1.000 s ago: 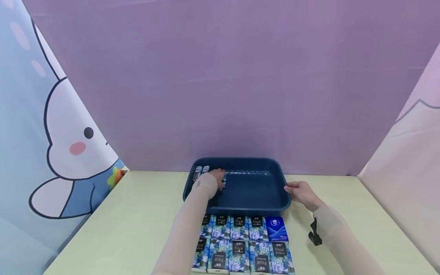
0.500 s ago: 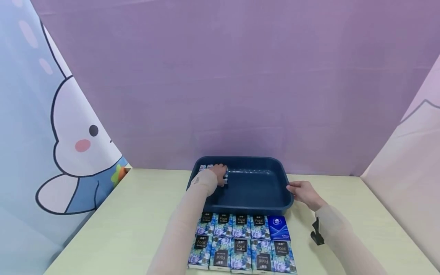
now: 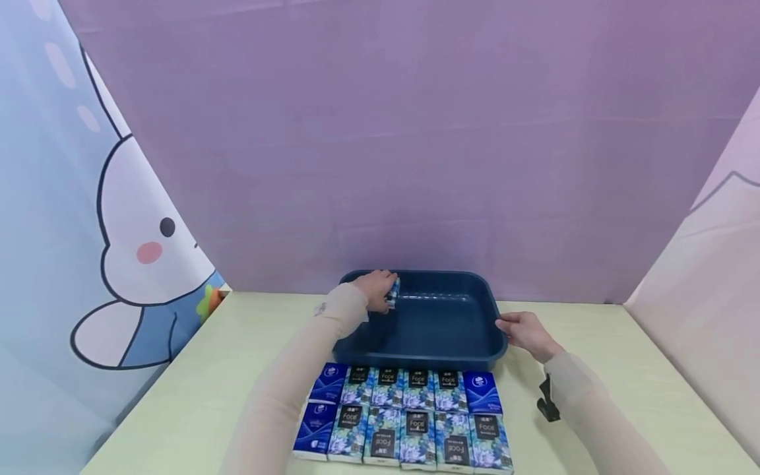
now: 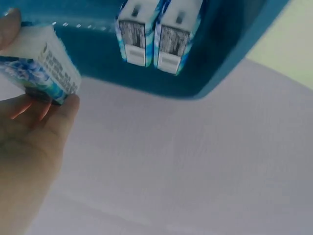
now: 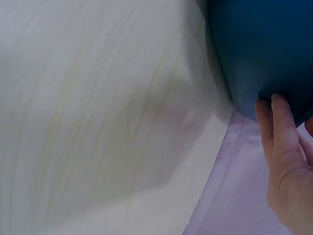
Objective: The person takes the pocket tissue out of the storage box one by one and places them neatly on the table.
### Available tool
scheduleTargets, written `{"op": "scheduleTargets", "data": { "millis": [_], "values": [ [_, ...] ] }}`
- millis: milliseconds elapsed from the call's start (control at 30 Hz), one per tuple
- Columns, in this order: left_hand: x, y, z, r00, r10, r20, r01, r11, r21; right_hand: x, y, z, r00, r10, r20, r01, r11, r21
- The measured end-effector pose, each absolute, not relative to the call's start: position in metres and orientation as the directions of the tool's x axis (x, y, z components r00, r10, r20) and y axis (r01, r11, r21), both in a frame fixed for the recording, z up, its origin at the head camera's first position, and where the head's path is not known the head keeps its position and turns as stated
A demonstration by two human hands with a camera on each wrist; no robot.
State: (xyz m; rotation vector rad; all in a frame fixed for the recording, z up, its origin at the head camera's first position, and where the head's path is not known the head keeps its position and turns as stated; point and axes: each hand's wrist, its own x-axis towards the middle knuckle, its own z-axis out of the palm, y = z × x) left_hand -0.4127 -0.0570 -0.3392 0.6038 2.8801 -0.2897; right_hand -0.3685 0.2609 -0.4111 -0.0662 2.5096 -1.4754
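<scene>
My left hand (image 3: 377, 290) pinches a floral blue tissue pack (image 4: 43, 66) between thumb and fingers, above the left back part of a dark blue plastic tray (image 3: 415, 362). Two more tissue packs (image 4: 173, 36) stand side by side in the tray's corner, as the left wrist view shows; the left hand and sleeve hide them in the head view. At the tray's right side, my right hand (image 3: 528, 335) grips the rim. Its fingers (image 5: 283, 122) lie against the outer wall in the right wrist view, where the thumb is mostly cut off.
Two rows of tissue packs (image 3: 417, 435) lie flat in front of the tray, floral ones with several plain blue packs (image 3: 315, 427) at the ends. A purple cloth backdrop (image 3: 415, 165) rises right behind the tray. The pale table (image 3: 196, 396) extends to both sides.
My left hand has risen toward the tray's back with the tissue pack. The left forearm has swung left, uncovering blue packs at the rows' left end. The right hand stays on the rim.
</scene>
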Motion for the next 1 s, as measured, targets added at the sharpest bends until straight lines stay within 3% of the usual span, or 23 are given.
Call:
{"op": "scheduleTargets", "data": {
  "millis": [533, 1000],
  "values": [
    [-0.343, -0.088, -0.295, -0.891, 0.400, -0.215, 0.432, 0.892, -0.133, -0.373, 0.262, -0.409, -0.972, -0.166, -0.169, 0.064, 0.501, -0.863],
    [-0.276, -0.149, -0.315, -0.939, 0.339, -0.049, 0.343, 0.935, -0.089, -0.372, 0.266, -0.408, -0.969, -0.180, -0.170, 0.055, 0.512, -0.857]
  ]
}}
